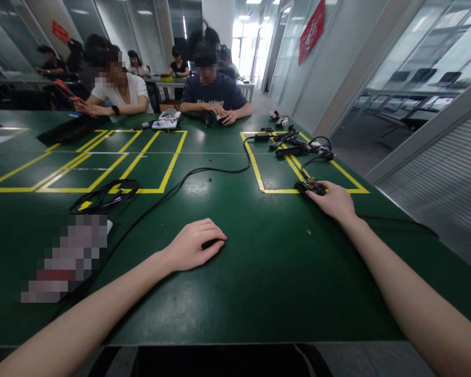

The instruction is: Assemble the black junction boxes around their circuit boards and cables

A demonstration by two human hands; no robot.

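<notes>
My left hand (pixel 196 245) rests on the green table (pixel 243 283), palm down, with fingers stretched forward and slightly bent. A dark gap shows between its thumb and fingers; I make out nothing held there. Farther right, my right hand (pixel 335 201) grips a small black base with a circuit board (pixel 313 187) by its near edge, thumb in front. This base sits on the near yellow tape line. Just beyond it lies a small black jointed robot arm (pixel 294 149), with a cable looping down toward the board.
A black power adapter (pixel 262 137) joins a long cable (pixel 192 170) crossing the table. At left lie a coiled black cable (pixel 105 196) and a blurred-out flat object (pixel 68 256). Two people sit across the table, near a white device (pixel 167 119). Yellow tape (pixel 173 162) marks rectangles.
</notes>
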